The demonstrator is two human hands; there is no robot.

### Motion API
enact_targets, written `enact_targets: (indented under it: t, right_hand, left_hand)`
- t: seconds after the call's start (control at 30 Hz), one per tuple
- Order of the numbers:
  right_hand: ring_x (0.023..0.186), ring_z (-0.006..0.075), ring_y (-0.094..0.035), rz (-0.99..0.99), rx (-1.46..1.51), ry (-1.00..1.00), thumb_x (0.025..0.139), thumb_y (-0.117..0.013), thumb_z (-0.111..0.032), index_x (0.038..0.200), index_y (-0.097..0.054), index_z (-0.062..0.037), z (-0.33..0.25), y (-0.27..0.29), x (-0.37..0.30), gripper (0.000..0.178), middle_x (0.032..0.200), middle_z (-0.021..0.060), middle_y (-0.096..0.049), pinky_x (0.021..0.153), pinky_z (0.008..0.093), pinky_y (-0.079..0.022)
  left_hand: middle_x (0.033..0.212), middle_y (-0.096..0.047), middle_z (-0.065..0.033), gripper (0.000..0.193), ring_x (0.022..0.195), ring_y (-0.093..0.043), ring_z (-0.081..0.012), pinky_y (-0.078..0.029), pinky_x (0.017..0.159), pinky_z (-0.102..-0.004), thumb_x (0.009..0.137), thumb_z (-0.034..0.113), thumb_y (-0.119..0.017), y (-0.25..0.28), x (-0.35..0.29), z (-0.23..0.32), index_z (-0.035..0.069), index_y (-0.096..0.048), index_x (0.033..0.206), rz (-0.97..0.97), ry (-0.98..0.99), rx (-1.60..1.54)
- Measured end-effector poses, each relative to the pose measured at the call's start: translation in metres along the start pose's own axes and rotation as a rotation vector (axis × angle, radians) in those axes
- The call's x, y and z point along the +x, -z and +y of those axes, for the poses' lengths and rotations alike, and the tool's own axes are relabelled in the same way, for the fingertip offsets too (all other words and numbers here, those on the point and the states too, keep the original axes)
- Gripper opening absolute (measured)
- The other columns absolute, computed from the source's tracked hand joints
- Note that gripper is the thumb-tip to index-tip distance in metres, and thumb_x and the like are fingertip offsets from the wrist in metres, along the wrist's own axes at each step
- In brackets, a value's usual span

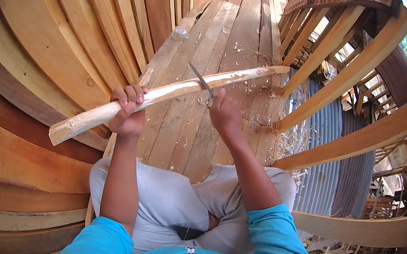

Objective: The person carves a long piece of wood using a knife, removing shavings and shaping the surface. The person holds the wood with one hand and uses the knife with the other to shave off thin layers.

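Note:
A long pale wooden pole (177, 88), stripped of bark and slightly curved, lies slantwise in front of me from lower left to upper right. My left hand (129, 110) is closed round it near its thick, cut left end. In my right hand (226, 112), a knife (200, 79) is gripped by its handle, which the fingers mostly hide. The blade crosses the middle of the pole, its tip pointing up and left. Whether the edge bites into the wood I cannot tell. The pole's far end (282, 70) reaches the right side of the plank floor.
Thin wood shavings (233, 54) litter the plank floor (171, 138). A small clear container (179, 34) stands by the left wall of upright boards (73, 22). Wooden railing slats (340, 101) line the right side, with corrugated metal sheets (321, 153) below them. My crossed legs (165, 183) are close beneath my arms.

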State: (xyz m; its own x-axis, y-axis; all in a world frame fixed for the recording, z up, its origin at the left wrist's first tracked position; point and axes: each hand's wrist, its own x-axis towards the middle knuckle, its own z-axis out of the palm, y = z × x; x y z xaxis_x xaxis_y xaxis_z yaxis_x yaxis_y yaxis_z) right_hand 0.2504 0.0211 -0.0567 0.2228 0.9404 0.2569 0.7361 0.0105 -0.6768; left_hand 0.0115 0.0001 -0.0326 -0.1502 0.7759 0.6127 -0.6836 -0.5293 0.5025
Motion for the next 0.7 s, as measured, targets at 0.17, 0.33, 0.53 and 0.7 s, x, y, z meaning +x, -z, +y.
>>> enact_targets:
  t: [0.17,0.33,0.53,0.7]
  right_hand:
    - [0.065,0.0499,-0.061,-0.041,0.051,0.144,0.101,-0.034,-0.028,0.064,-0.064,0.0046,-0.019,0.007,-0.011,0.058,0.066,0.0311,-0.06,0.065,0.0582,-0.048]
    - [0.065,0.0481,-0.062,-0.037,-0.027,0.094,0.099,-0.035,-0.028,0.065,-0.066,0.0031,-0.022,0.013,-0.012,0.056,0.067,0.0291,-0.062,0.066,0.057,-0.05]
    - [0.061,0.0488,-0.062,0.067,-0.094,0.094,0.098,-0.036,-0.029,0.065,-0.067,0.004,-0.002,0.005,0.004,0.055,0.065,0.0287,-0.062,0.065,0.0567,-0.051]
    - [0.057,0.0475,-0.062,0.16,-0.118,0.107,0.098,-0.037,-0.028,0.066,-0.069,0.0027,0.007,-0.003,0.009,0.054,0.063,0.028,-0.061,0.06,0.0554,-0.052]
  left_hand:
    - [0.07,-0.042,0.0011,0.025,0.078,-0.046,-0.0163,-0.036,0.093,-0.0402,0.073,0.011,-0.065,-0.01,-0.004,0.002,0.017,-0.041,0.076,-0.091,-0.018,0.061]
    - [0.071,-0.042,0.0013,0.024,0.078,-0.046,-0.0162,-0.037,0.093,-0.0398,0.072,0.011,-0.065,-0.016,-0.009,0.002,0.016,-0.041,0.076,-0.107,-0.017,0.05]
    - [0.071,-0.042,0.0016,0.025,0.079,-0.046,-0.0161,-0.036,0.094,-0.0399,0.073,0.011,-0.065,-0.011,-0.006,0.004,0.017,-0.041,0.076,-0.079,-0.014,0.057]
    - [0.071,-0.041,0.0018,0.026,0.079,-0.046,-0.0161,-0.036,0.095,-0.0396,0.074,0.012,-0.066,-0.005,-0.006,-0.001,0.017,-0.041,0.076,0.025,-0.009,0.008]
